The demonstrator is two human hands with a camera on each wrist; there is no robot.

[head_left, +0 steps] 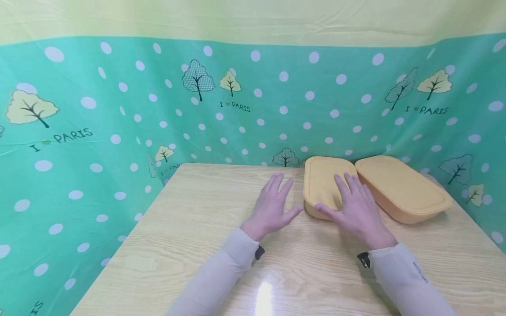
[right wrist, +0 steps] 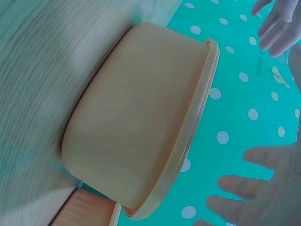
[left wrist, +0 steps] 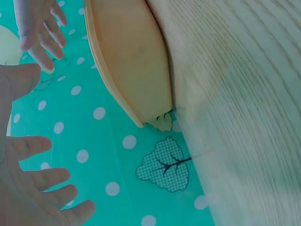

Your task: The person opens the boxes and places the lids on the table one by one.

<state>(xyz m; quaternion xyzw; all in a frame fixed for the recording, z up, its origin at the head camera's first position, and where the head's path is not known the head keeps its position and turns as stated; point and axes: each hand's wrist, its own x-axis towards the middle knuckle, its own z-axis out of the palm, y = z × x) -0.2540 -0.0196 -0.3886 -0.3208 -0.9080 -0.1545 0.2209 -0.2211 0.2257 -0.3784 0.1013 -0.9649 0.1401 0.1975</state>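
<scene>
My left hand (head_left: 272, 210) and right hand (head_left: 357, 211) are spread, empty; sweeping right could shove the nearer container (head_left: 323, 182) against its neighbour (head_left: 402, 186).

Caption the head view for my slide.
Both outspread hands over a wood-grain table bearing two lidded orange boxes.

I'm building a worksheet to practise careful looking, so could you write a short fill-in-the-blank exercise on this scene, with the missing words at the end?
1. The number of lidded boxes on the table is ____.
2. The city name printed on the cloth is ____.
3. In the head view, the thumb of the right hand shows in front of the box on the ____.
4. The left hand holds ____.

Missing words: two; Paris; left; nothing.
</scene>
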